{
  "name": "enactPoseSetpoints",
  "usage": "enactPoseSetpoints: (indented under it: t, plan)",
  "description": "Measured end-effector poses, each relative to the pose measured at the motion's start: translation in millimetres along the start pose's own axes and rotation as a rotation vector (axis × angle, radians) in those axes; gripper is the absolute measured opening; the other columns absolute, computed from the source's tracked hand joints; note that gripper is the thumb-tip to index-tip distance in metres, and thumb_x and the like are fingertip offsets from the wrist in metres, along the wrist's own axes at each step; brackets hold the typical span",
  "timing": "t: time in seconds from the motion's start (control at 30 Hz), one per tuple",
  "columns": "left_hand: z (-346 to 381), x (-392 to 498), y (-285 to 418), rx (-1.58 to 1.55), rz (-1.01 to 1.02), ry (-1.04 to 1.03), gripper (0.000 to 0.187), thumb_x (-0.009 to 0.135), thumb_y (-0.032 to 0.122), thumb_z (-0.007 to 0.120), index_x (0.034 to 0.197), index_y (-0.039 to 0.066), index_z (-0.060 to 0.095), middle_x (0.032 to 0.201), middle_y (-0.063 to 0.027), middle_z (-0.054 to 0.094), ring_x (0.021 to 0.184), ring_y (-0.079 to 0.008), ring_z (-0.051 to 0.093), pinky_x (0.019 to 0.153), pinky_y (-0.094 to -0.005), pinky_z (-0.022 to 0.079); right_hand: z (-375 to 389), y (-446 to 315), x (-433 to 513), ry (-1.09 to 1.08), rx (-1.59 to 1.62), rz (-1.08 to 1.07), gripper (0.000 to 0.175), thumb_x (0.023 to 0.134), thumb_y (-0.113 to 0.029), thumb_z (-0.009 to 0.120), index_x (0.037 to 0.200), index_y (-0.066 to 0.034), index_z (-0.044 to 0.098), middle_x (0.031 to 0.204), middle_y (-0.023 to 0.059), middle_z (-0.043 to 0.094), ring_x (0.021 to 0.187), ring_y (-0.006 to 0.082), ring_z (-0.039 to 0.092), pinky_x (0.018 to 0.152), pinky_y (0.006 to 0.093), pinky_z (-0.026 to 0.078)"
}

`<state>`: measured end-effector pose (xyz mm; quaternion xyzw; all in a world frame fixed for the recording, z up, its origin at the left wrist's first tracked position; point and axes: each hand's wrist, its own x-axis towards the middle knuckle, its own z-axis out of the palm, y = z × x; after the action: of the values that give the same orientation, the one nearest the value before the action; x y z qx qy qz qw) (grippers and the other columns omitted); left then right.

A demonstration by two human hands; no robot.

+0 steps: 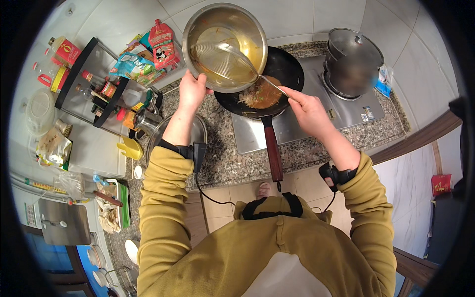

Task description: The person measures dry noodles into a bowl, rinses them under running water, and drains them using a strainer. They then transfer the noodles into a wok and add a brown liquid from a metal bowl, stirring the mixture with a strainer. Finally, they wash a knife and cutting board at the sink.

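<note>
My left hand (193, 89) grips the near left rim of a stainless steel bowl (188, 48), which is raised above the wok's left side. Some yellowish liquid with a few orange shreds lies in the bowl. In my right hand (308, 111) is the handle of a wire-mesh strainer (219, 61), its round head inside the bowl. Beneath stands a black wok (287, 67) on the stove, its dark red wooden handle (273, 152) pointing towards me. The wok holds brownish sauce (265, 94) with pale shreds and green bits; the bowl hides part of it.
A lidded pot (349, 70) occupies the right burner of the steel cooktop (246, 139). On the left are a bottle rack (78, 74), seasoning packets (139, 68) and a large metal basin (203, 128) under my forearm. Granite worktop (219, 159) runs along the front.
</note>
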<state>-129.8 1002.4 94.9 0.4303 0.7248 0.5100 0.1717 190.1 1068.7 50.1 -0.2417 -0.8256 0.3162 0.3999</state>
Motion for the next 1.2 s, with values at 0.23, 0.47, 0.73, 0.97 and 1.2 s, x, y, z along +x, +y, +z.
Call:
enactPoseSetpoints:
  t: [0.23, 0.47, 0.73, 0.97, 1.2]
  plan:
    - [-15, -3, 5, 0.465, 0.193, 0.115, 0.058, 0.09, 0.015, 0.056, 0.145, 0.005, 0.039, 0.083, -0.0188, 0.07, 0.07, -0.0332, 0.07, 0.065, -0.0427, 0.055, -56, 4, 4, -0.074, -0.653, -0.142, 0.048, 0.086, -0.003, 0.058, 0.131, -0.0197, 0.06, 0.084, 0.0106, 0.066, 0.075, 0.0316, 0.065, 0.064, 0.0405, 0.053]
    - [-6, -10, 16, 0.527, 0.311, 0.138, 0.065, 0.091, 0.016, 0.055, 0.151, 0.012, 0.031, 0.082, -0.0207, 0.068, 0.076, -0.038, 0.067, 0.072, -0.0465, 0.053, -32, 5, 4, 0.063, -0.764, -0.355, 0.069, 0.07, 0.001, 0.06, 0.134, -0.0241, 0.057, 0.071, 0.0067, 0.051, 0.06, 0.0269, 0.059, 0.053, 0.0386, 0.051]
    - [-13, -11, 13, 0.605, 0.36, 0.219, 0.062, 0.091, 0.014, 0.054, 0.15, 0.011, 0.034, 0.082, -0.0214, 0.067, 0.076, -0.039, 0.066, 0.071, -0.0479, 0.053, -67, 7, -6, -0.07, -1.014, -0.45, 0.056, 0.075, -0.007, 0.06, 0.129, -0.0188, 0.061, 0.073, 0.0013, 0.051, 0.06, 0.0156, 0.061, 0.054, 0.0289, 0.052]
    - [-6, -15, 22, 0.666, 0.414, 0.231, 0.061, 0.089, 0.013, 0.055, 0.147, 0.008, 0.038, 0.079, -0.0206, 0.066, 0.073, -0.0394, 0.065, 0.069, -0.0492, 0.052, -52, 5, 15, 0.106, -1.018, -0.491, 0.063, 0.072, -0.004, 0.06, 0.134, -0.018, 0.059, 0.071, 0.0021, 0.046, 0.058, 0.0162, 0.057, 0.051, 0.0301, 0.049]
    - [-17, -9, 21, 0.57, 0.375, 0.407, 0.059, 0.088, 0.01, 0.053, 0.146, 0.006, 0.041, 0.081, -0.0206, 0.067, 0.075, -0.0391, 0.066, 0.071, -0.047, 0.053, -64, 17, -17, -0.067, -1.067, -0.433, 0.056, 0.075, -0.008, 0.059, 0.13, -0.0158, 0.061, 0.072, 0.0011, 0.05, 0.058, 0.0148, 0.06, 0.053, 0.0286, 0.052]
